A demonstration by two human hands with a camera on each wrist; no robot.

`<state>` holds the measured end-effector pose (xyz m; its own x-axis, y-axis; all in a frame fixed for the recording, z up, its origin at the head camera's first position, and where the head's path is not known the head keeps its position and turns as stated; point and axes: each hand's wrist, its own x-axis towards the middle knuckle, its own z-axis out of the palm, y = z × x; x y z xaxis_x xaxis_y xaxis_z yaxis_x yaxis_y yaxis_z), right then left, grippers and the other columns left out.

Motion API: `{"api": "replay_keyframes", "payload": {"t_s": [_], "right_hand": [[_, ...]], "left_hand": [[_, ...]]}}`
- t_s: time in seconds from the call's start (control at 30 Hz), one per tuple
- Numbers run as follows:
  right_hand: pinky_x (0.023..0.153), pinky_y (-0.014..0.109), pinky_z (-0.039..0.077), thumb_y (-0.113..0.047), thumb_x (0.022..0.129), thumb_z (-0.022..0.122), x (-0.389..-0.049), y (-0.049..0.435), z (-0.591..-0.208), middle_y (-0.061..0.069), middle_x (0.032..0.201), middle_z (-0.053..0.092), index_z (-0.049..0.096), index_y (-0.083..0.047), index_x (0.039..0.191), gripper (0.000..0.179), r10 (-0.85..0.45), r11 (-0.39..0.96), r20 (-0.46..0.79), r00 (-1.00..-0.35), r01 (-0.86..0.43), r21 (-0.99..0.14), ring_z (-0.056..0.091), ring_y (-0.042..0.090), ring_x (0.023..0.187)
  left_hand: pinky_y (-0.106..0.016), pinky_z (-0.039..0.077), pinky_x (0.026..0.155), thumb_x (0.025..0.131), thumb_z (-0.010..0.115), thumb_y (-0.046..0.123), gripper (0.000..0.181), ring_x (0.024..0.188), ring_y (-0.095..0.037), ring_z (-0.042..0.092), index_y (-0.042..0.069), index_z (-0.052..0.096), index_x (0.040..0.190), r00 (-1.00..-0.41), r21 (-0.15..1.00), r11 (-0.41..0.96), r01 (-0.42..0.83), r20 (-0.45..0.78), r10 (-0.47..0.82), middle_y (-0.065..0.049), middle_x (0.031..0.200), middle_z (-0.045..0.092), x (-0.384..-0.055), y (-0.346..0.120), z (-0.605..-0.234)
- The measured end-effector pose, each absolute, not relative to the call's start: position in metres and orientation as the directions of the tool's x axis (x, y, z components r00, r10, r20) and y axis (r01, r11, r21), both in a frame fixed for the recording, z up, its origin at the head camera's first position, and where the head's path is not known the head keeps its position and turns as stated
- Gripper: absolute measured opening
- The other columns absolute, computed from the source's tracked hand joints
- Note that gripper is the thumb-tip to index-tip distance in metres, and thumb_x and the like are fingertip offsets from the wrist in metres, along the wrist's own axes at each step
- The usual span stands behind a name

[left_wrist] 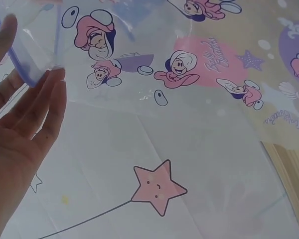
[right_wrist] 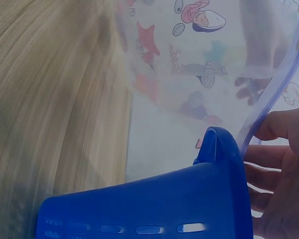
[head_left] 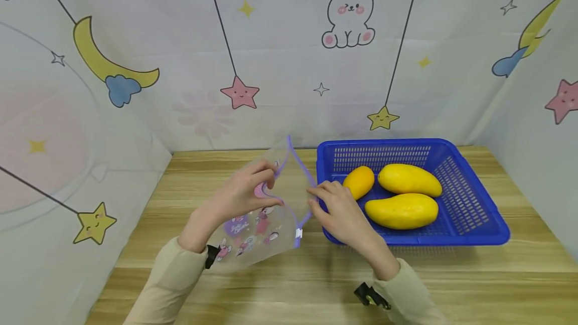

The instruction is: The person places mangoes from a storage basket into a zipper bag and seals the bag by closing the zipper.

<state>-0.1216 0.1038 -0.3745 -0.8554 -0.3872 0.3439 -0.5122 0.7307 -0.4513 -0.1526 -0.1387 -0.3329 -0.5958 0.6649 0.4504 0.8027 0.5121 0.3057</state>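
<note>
A translucent zip bag (head_left: 271,250) with purple zip edges and printed cartoon figures is held up with its mouth spread wide. My left hand (head_left: 239,189) grips the left edge of the mouth, fingers curled over it and thumb below. At the opposite edge, my right hand (head_left: 340,209) holds the rim with thumb and fingertips. A white slider (head_left: 299,233) sits near the bag's lower corner. In the left wrist view, the left hand's fingers (left_wrist: 52,109) are at the purple edge. The right wrist view has the right thumb (right_wrist: 276,124) against the zip strip.
A blue plastic basket (head_left: 471,194) stands on the wooden table (head_left: 153,234) to the right, close beside the right hand. Three yellow mangoes (head_left: 408,179) lie in it, one partly hidden behind that hand. A patterned cloth (head_left: 289,64) hangs behind the table.
</note>
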Motion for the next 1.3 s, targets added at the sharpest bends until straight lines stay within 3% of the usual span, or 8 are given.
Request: {"api": "replay_keyframes", "payload": {"t_s": [0.1, 0.27, 0.57, 0.8, 0.93, 1.3], "right_hand": [[0.082, 0.038, 0.045, -0.022, 0.096, 0.056, -0.122, 0.105, -0.374, 0.004, 0.105, 0.068, 0.069, -0.007, 0.115, 0.028, -0.383, 0.732, 0.337, -0.86, -0.505, -0.457, 0.056, 0.021, 0.092], [0.081, 0.038, 0.046, -0.022, 0.095, 0.057, -0.122, 0.107, -0.375, 0.005, 0.104, 0.068, 0.069, -0.006, 0.115, 0.028, -0.375, 0.739, 0.325, -0.868, -0.492, -0.46, 0.056, 0.021, 0.092], [0.083, 0.04, 0.047, -0.021, 0.095, 0.057, -0.123, 0.11, -0.374, 0.005, 0.103, 0.069, 0.07, -0.006, 0.113, 0.027, -0.35, 0.736, 0.325, -0.879, -0.472, -0.485, 0.057, 0.022, 0.095], [0.084, 0.04, 0.046, -0.021, 0.095, 0.056, -0.123, 0.109, -0.373, 0.005, 0.105, 0.068, 0.069, -0.007, 0.115, 0.028, -0.358, 0.731, 0.316, -0.879, -0.475, -0.491, 0.057, 0.022, 0.094], [0.082, 0.038, 0.045, -0.022, 0.095, 0.057, -0.122, 0.107, -0.372, 0.004, 0.107, 0.068, 0.068, -0.009, 0.117, 0.028, -0.375, 0.723, 0.305, -0.875, -0.482, -0.494, 0.056, 0.02, 0.093], [0.083, 0.039, 0.046, -0.023, 0.095, 0.057, -0.122, 0.108, -0.371, 0.006, 0.111, 0.068, 0.067, -0.011, 0.119, 0.029, -0.43, 0.696, 0.295, -0.854, -0.521, -0.494, 0.056, 0.02, 0.095]], "left_hand": [[-0.028, 0.053, 0.079, 0.075, 0.082, 0.018, 0.029, 0.093, -0.015, 0.058, 0.007, 0.061, 0.092, -0.615, 0.329, 0.52, 0.788, 0.421, 0.666, -0.001, 0.105, 0.059, -0.15, -0.14, -0.331], [-0.031, 0.054, 0.084, 0.077, 0.08, 0.016, 0.042, 0.1, -0.02, 0.06, 0.005, 0.061, 0.112, -0.671, 0.379, 0.556, 0.74, 0.347, 0.655, -0.003, 0.116, 0.056, -0.147, -0.143, -0.329], [-0.032, 0.053, 0.085, 0.077, 0.073, 0.001, 0.047, 0.104, -0.019, 0.058, 0.004, 0.056, 0.121, -0.677, 0.412, 0.542, 0.732, 0.355, 0.645, -0.006, 0.125, 0.051, -0.148, -0.149, -0.332], [-0.032, 0.052, 0.086, 0.077, 0.068, -0.006, 0.045, 0.106, -0.02, 0.058, 0.002, 0.056, 0.12, -0.639, 0.38, 0.518, 0.767, 0.376, 0.671, -0.009, 0.124, 0.051, -0.15, -0.147, -0.336], [-0.032, 0.052, 0.085, 0.078, 0.074, 0.0, 0.043, 0.101, -0.018, 0.057, 0.002, 0.059, 0.118, -0.638, 0.359, 0.529, 0.769, 0.375, 0.673, -0.008, 0.121, 0.053, -0.151, -0.144, -0.336], [-0.036, 0.053, 0.092, 0.079, 0.078, 0.01, 0.025, 0.11, -0.023, 0.06, 0.006, 0.066, 0.1, -0.613, 0.347, 0.506, 0.79, 0.426, 0.666, -0.009, 0.118, 0.058, -0.156, -0.14, -0.343]]}}
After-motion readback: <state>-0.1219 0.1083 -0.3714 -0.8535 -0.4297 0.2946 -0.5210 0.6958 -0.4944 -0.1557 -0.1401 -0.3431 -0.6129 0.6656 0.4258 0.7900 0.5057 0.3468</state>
